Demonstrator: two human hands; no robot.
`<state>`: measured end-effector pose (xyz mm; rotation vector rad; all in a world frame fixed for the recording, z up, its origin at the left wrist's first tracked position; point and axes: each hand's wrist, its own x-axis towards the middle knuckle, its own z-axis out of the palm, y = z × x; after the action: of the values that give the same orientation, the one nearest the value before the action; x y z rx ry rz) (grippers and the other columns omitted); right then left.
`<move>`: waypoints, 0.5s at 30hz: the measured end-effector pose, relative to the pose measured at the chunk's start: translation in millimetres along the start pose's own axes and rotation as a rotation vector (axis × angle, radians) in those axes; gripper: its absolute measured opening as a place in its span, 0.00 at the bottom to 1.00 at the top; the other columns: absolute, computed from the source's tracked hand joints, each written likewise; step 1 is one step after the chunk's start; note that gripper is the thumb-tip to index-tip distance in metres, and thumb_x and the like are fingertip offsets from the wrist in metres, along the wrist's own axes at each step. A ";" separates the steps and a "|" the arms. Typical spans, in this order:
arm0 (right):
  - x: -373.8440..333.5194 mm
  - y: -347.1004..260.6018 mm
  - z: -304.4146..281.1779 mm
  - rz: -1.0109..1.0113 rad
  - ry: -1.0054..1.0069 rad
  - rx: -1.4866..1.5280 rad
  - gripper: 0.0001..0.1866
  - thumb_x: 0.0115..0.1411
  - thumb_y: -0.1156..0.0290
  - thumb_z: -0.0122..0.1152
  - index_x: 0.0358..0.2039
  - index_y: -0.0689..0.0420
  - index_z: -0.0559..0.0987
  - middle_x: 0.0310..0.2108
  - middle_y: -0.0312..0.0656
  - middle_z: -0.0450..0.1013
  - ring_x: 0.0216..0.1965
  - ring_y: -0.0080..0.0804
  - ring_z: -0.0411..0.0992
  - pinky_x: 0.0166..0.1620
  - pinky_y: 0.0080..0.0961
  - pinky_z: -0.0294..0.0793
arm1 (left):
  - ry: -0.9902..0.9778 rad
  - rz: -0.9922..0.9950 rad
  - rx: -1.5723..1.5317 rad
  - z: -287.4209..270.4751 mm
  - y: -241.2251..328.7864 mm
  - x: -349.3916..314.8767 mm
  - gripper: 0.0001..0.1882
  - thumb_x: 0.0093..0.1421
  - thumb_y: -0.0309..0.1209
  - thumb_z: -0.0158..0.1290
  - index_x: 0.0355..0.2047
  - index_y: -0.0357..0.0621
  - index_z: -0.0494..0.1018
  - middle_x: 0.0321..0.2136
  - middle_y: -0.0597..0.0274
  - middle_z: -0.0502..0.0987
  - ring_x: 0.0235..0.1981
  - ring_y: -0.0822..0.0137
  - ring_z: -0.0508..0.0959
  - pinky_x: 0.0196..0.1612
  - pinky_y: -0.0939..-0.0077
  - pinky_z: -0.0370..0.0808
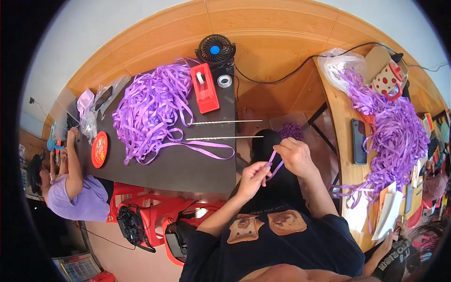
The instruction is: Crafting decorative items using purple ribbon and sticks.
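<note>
**A narrow, glossy purple ribbon, pinched at two places**

Your left hand had its thumb and fingertips clamped on the ribbon; just beyond and to the right, your right hand pinched it too. The short stretch ran between your fingertips, with a strand hanging loosely beside it. A slackened pinch could probably have let that smooth strip twist or slip.

Left of your fingers, two thin, straight, pale sticks overhung the edge of the dark, flat-topped table; a brushing forearm might have knocked them off.

Farther left lay a big tangled heap of purple ribbon, where a hard tug could have tightened a knot. Beyond the sticks stood a red tape dispenser, then a round black fan; any breeze might have shifted loose strands.
</note>
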<state>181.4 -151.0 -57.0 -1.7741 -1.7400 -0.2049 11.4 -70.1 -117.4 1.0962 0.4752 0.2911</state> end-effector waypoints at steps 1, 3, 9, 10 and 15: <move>1.0 0.2 0.6 -0.001 -0.008 -0.007 0.10 0.39 0.78 0.56 0.27 0.61 0.77 0.23 0.40 0.67 0.25 0.37 0.69 0.27 0.29 0.69 | 0.007 0.006 -0.012 -1.4 -2.4 1.4 0.11 0.60 0.28 0.49 0.41 0.36 0.72 0.24 0.64 0.75 0.23 0.78 0.72 0.26 0.87 0.68; 2.4 0.0 1.6 0.003 -0.005 -0.005 0.11 0.39 0.78 0.56 0.27 0.61 0.77 0.23 0.40 0.67 0.26 0.37 0.69 0.27 0.29 0.69 | 0.014 0.011 -0.025 -2.1 -7.9 4.6 0.10 0.60 0.27 0.49 0.40 0.37 0.74 0.25 0.63 0.75 0.23 0.77 0.73 0.26 0.85 0.69; 3.2 2.2 4.2 0.005 0.037 -0.017 0.11 0.38 0.79 0.56 0.28 0.61 0.77 0.25 0.40 0.68 0.27 0.36 0.68 0.28 0.29 0.69 | 0.013 0.096 -0.113 -1.1 -8.3 7.7 0.09 0.60 0.27 0.49 0.37 0.35 0.74 0.27 0.62 0.75 0.25 0.74 0.73 0.32 0.80 0.71; 3.7 2.4 5.0 0.002 0.052 -0.019 0.12 0.38 0.79 0.56 0.28 0.61 0.77 0.25 0.40 0.68 0.27 0.36 0.68 0.28 0.28 0.69 | 0.006 0.036 -0.190 -2.3 -9.5 7.5 0.09 0.60 0.27 0.49 0.37 0.34 0.74 0.26 0.62 0.75 0.25 0.74 0.74 0.32 0.79 0.71; 5.3 3.4 3.5 0.006 0.069 -0.037 0.11 0.38 0.79 0.57 0.27 0.61 0.77 0.25 0.39 0.68 0.26 0.35 0.68 0.27 0.28 0.69 | -0.056 -0.029 -0.287 -2.6 -10.0 10.5 0.08 0.59 0.27 0.50 0.35 0.34 0.74 0.24 0.63 0.75 0.25 0.72 0.74 0.32 0.77 0.72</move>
<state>184.1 -144.4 -58.0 -1.7775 -1.6918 -0.2949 19.1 -67.6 -129.8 0.8153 0.3859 0.2924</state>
